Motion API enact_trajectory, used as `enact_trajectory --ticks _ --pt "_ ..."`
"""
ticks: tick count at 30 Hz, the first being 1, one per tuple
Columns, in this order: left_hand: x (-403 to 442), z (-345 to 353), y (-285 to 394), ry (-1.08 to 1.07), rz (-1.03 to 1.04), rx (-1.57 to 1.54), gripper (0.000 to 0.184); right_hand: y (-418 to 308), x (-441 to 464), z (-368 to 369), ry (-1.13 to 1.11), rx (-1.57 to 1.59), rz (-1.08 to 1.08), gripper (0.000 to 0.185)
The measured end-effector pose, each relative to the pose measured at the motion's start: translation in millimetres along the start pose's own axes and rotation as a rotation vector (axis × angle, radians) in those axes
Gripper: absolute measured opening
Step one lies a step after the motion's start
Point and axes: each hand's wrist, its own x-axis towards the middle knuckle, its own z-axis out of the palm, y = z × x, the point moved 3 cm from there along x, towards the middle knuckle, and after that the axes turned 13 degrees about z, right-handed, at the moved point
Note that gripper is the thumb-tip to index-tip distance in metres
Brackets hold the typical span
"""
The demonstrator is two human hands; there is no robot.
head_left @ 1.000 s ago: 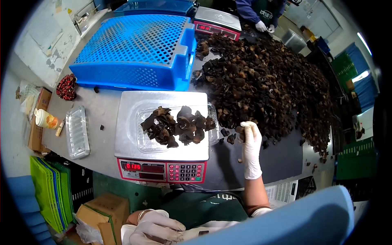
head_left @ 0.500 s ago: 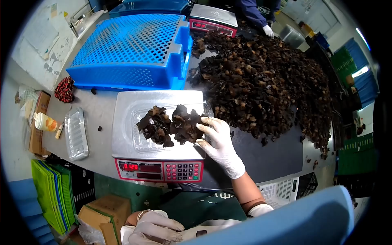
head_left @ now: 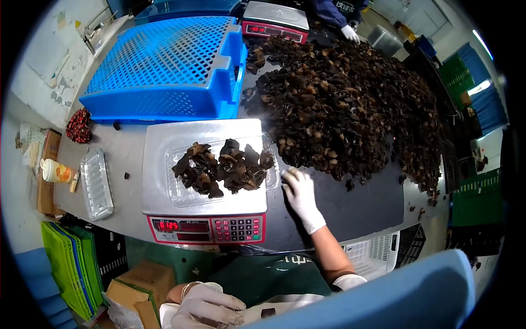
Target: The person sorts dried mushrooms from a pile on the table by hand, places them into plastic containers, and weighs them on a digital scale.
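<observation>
A clear plastic box (head_left: pixel 176 193) lies open on the silver platform of a red-fronted digital scale (head_left: pixel 205 229), whose left display appears to read 0.125. Two clumps of dark wood ear mushrooms (head_left: pixel 241 171) sit in the box and stick up above its rim. My right hand (head_left: pixel 300 200), in a white glove, is just right of the scale over the dark tabletop, its fingers stretched forward and nothing visible in them. Down at my lap, my gloved left hand (head_left: pixel 208 306) rests flat with its fingers extended.
A large heap of wood ears (head_left: pixel 339 109) covers the table's right side. An upturned blue crate (head_left: pixel 159 60) stands behind the scale. At left are another clear box (head_left: pixel 97 183) and a paper cup (head_left: pixel 56 171). A co-worker's gloved hand (head_left: pixel 350 34) shows beyond a second scale (head_left: pixel 275 24).
My right hand has let go of the right mushroom clump and drawn back right and down, off the scale. The reading rose from 0.120 to 0.125. My left hand stays put.
</observation>
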Motion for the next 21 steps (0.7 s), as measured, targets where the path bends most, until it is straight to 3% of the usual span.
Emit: enact_trajectory --ticks 2,4,6,7,8,10,12,14,15,16,18,20,21 --pt "-0.7 0.6 -1.2 0.000 -0.007 -0.003 0.048 -4.6 -14.2 1.2 -0.123 0.161 -0.025 0.026" --pt "-2.5 0.7 -2.8 0.005 -0.015 -0.010 0.048 4.6 -20.7 -4.8 -0.016 0.260 -0.057 0.025" --pt "-5.0 1.2 -2.9 0.011 -0.022 -0.013 0.048 22.9 -20.5 -12.7 0.072 0.594 0.229 0.020" --pt "-5.6 1.5 -2.7 0.012 -0.026 -0.016 0.048 37.0 -22.4 -13.3 0.036 0.740 0.568 0.017" --pt "-5.5 1.7 -3.0 0.012 -0.028 -0.021 0.048 46.5 -19.7 -20.0 0.038 0.738 0.571 0.017" --pt "-5.4 2.6 -4.6 0.010 -0.025 -0.036 0.049 68.8 -13.6 -25.3 -0.071 1.737 0.823 0.027" --pt "-5.1 4.4 -6.9 0.011 -0.017 -0.049 0.049 72.6 -5.4 -28.5 -0.033 1.896 0.904 0.028" --pt "-5.5 6.3 -8.0 0.012 -0.014 -0.055 0.049 61.7 9.7 -32.5 -0.001 1.657 0.872 0.023" --pt "-5.9 7.1 -7.6 0.012 -0.018 -0.057 0.049 70.3 19.3 -19.9 0.010 1.370 0.842 0.023" --pt "-6.3 8.2 -7.2 0.009 -0.023 -0.061 0.049 62.4 29.7 -19.9 -0.018 0.983 0.737 0.025" --pt "-5.4 9.4 -7.6 0.001 -0.030 -0.071 0.049 65.2 50.0 10.7 0.163 0.541 0.297 0.032" --pt "-4.6 11.1 -8.5 -0.004 -0.032 -0.080 0.049 26.7 58.4 13.7 0.123 0.157 0.227 0.041" --pt "-4.2 11.4 -8.5 -0.006 -0.031 -0.082 0.049 9.4 58.5 14.0 0.050 -0.005 0.291 0.048"
